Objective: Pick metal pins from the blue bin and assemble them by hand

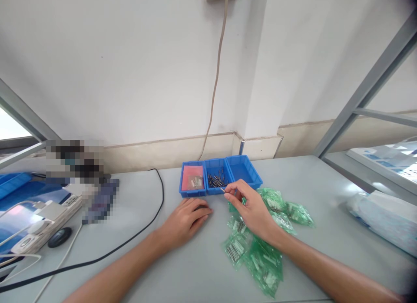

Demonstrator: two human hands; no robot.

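Note:
My right hand (246, 205) pinches a small thin metal pin (223, 190) at the front edge of the middle blue bin (219, 191). That bin holds several dark metal pins (216, 180). To its left, a blue bin (193, 193) contains a pink sheet (190, 172) and a small clear bag of parts (195, 182). The right blue bin (243, 169) shows only its bare bottom. My left hand (187, 219) rests on the table in front of the left bin, fingers together and curled; whether they hold anything is hidden. Green bags of metal parts (235, 249) lie under and around my right hand.
A black cable (130, 241) crosses the grey table (182, 268) on the left, near a black mouse (60, 237) and a power strip (48, 229). A plastic-wrapped pack (386, 218) lies at the right. Metal frame posts (365, 88) stand at both sides.

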